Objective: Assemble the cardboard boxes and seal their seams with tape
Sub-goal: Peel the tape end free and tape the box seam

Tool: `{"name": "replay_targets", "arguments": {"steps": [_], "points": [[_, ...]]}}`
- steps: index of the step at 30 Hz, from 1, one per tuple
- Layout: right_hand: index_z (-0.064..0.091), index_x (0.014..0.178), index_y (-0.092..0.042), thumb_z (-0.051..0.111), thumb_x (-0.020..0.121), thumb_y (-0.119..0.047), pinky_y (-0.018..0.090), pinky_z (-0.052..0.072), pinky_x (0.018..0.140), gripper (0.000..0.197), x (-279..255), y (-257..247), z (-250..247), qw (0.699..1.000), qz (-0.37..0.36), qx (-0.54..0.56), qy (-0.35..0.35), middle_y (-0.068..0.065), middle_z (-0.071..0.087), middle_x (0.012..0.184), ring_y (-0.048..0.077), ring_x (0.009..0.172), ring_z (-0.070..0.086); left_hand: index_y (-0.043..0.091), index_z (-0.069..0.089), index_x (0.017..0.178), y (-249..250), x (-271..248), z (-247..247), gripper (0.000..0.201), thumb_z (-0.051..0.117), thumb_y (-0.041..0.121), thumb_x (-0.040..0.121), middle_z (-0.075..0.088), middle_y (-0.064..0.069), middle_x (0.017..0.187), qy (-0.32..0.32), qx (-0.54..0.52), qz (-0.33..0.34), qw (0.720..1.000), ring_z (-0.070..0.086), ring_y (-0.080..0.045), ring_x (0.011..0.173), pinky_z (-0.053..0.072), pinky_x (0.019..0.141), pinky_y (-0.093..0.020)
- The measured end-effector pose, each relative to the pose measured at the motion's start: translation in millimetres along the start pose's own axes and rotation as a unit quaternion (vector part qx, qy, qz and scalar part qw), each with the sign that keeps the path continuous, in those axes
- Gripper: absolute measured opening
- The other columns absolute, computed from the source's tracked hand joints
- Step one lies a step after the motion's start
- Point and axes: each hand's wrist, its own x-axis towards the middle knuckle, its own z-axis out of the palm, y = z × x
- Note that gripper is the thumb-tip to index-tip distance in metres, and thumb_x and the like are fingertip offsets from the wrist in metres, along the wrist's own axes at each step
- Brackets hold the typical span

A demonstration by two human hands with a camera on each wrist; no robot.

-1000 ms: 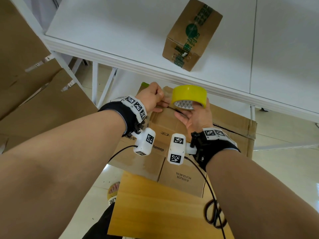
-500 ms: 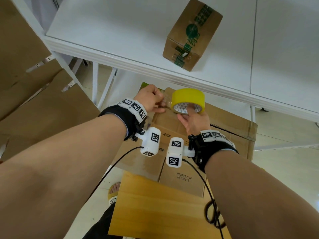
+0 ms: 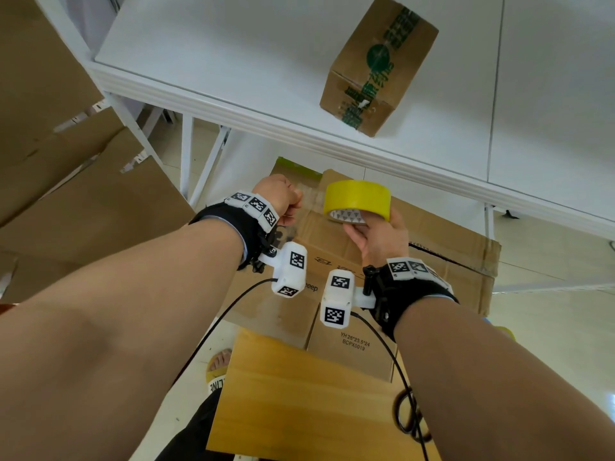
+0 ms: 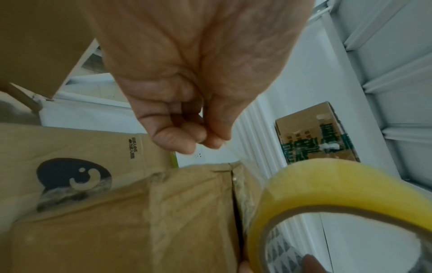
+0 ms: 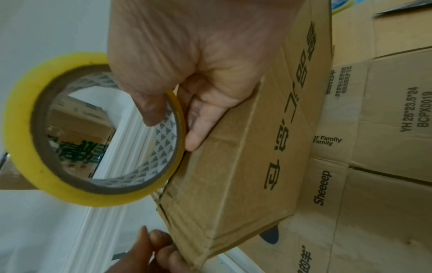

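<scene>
A yellow tape roll (image 3: pixel 357 201) (image 5: pixel 23 129) (image 4: pixel 327 184) is held by my right hand (image 3: pixel 372 234) (image 5: pixel 168 129), thumb inside the core and fingers on the outer band. It hovers over the far end of a brown cardboard box (image 3: pixel 332 241) (image 4: pixel 163 221) (image 5: pixel 245 166) whose top flaps are folded shut. To the roll's left, my left hand (image 3: pixel 279 197) (image 4: pixel 205 142) pinches thumb against forefinger on the tape's free end. A faint clear strip runs from it to the roll, above the box's far edge.
A sealed box with green printed tape (image 3: pixel 376 64) stands on the white table (image 3: pixel 233 61) beyond. Flattened cardboard (image 3: pixel 66 194) leans at the left; printed flat sheets (image 5: pixel 374 184) lie under the box. A wooden board (image 3: pixel 299 400) with black scissors (image 3: pixel 407 417) is nearest me.
My right hand has carried the roll to the right, away from the left hand. The hands touched before; now a gap spanned by drawn-out tape separates them.
</scene>
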Motion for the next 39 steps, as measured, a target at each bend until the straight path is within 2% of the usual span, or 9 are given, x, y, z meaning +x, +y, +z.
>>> {"name": "replay_targets", "arguments": {"steps": [2, 5, 9, 11, 23, 28, 31, 36, 39], "points": [[0.06, 0.101, -0.027, 0.059, 0.09, 0.004, 0.036, 0.06, 0.084, 0.034, 0, 0, 0, 1.0, 0.0, -0.003, 0.002, 0.014, 0.069, 0.115, 0.03, 0.104, 0.069, 0.008, 0.051, 0.099, -2, 0, 3, 0.006, 0.045, 0.006, 0.1, 0.05, -0.006, 0.071, 0.002, -0.009, -0.01, 1.0, 0.042, -0.013, 0.053, 0.045, 0.052, -0.029], [0.061, 0.11, -0.021, 0.057, 0.091, 0.006, 0.039, 0.06, 0.086, 0.033, 2, 0, -1, 1.0, -0.002, -0.011, -0.002, 0.014, 0.069, 0.115, 0.029, 0.104, 0.069, 0.003, 0.038, 0.138, -9, 6, 0, 0.04, 0.045, 0.004, 0.099, 0.051, -0.007, 0.07, 0.025, -0.032, -0.018, 0.999, 0.043, -0.015, 0.054, 0.046, 0.055, -0.033], [0.057, 0.125, -0.012, 0.057, 0.091, 0.005, 0.037, 0.06, 0.085, 0.038, 3, 0, 0, 1.0, -0.004, -0.012, -0.008, 0.013, 0.069, 0.114, 0.028, 0.103, 0.069, 0.009, 0.05, 0.094, -16, 10, -6, 0.007, 0.048, 0.005, 0.098, 0.053, -0.006, 0.072, 0.022, -0.089, -0.005, 0.996, 0.045, -0.015, 0.057, 0.047, 0.056, -0.032], [0.054, 0.13, -0.01, 0.058, 0.092, 0.003, 0.037, 0.061, 0.084, 0.041, 5, -1, -1, 1.0, 0.0, -0.006, -0.003, 0.014, 0.068, 0.117, 0.03, 0.105, 0.068, 0.014, 0.045, 0.079, -18, 15, -5, 0.021, 0.048, 0.005, 0.098, 0.054, -0.005, 0.072, 0.015, -0.106, 0.005, 0.994, 0.046, -0.014, 0.057, 0.047, 0.057, -0.031], [0.059, 0.12, -0.017, 0.06, 0.091, 0.002, 0.035, 0.061, 0.082, 0.035, 8, 0, -2, 1.0, 0.003, -0.007, -0.015, 0.011, 0.067, 0.12, 0.027, 0.107, 0.069, 0.017, 0.043, 0.076, -32, 23, 12, 0.024, 0.052, 0.014, 0.098, 0.052, -0.007, 0.07, -0.022, -0.065, -0.022, 0.997, 0.049, -0.02, 0.058, 0.046, 0.059, -0.034], [0.057, 0.128, -0.014, 0.061, 0.091, 0.001, 0.033, 0.061, 0.081, 0.04, 9, -1, -3, 1.0, 0.006, -0.005, -0.027, 0.01, 0.07, 0.115, 0.024, 0.1, 0.071, 0.021, 0.048, 0.083, -34, 26, 14, 0.017, 0.05, 0.025, 0.099, 0.053, -0.004, 0.075, -0.036, -0.007, -0.015, 0.999, 0.051, -0.019, 0.062, 0.048, 0.063, -0.036], [0.056, 0.13, -0.013, 0.062, 0.091, 0.001, 0.034, 0.06, 0.082, 0.041, 9, -2, -3, 1.0, 0.009, -0.003, -0.025, 0.011, 0.07, 0.115, 0.024, 0.1, 0.071, 0.022, 0.049, 0.098, -38, 26, 16, 0.011, 0.045, 0.032, 0.101, 0.05, -0.004, 0.072, -0.037, 0.024, -0.035, 0.998, 0.047, -0.017, 0.055, 0.045, 0.051, -0.028], [0.055, 0.13, -0.011, 0.061, 0.09, 0.003, 0.034, 0.06, 0.082, 0.042, 7, 0, -5, 0.999, 0.015, 0.0, -0.031, 0.014, 0.069, 0.118, 0.026, 0.101, 0.071, 0.02, 0.042, 0.095, -50, 24, 14, 0.015, 0.034, 0.01, 0.102, 0.046, -0.005, 0.066, -0.01, 0.018, -0.092, 0.996, 0.04, -0.013, 0.035, 0.034, 0.032, -0.01], [0.056, 0.128, -0.012, 0.063, 0.09, 0.002, 0.032, 0.061, 0.081, 0.041, 7, -1, -5, 0.999, 0.014, 0.001, -0.036, 0.014, 0.067, 0.122, 0.027, 0.106, 0.07, 0.017, 0.046, 0.091, -53, 30, 14, 0.013, 0.044, 0.005, 0.097, 0.053, -0.01, 0.077, 0.033, 0.042, 0.015, 0.998, 0.046, -0.018, 0.053, 0.041, 0.043, -0.021]]}}
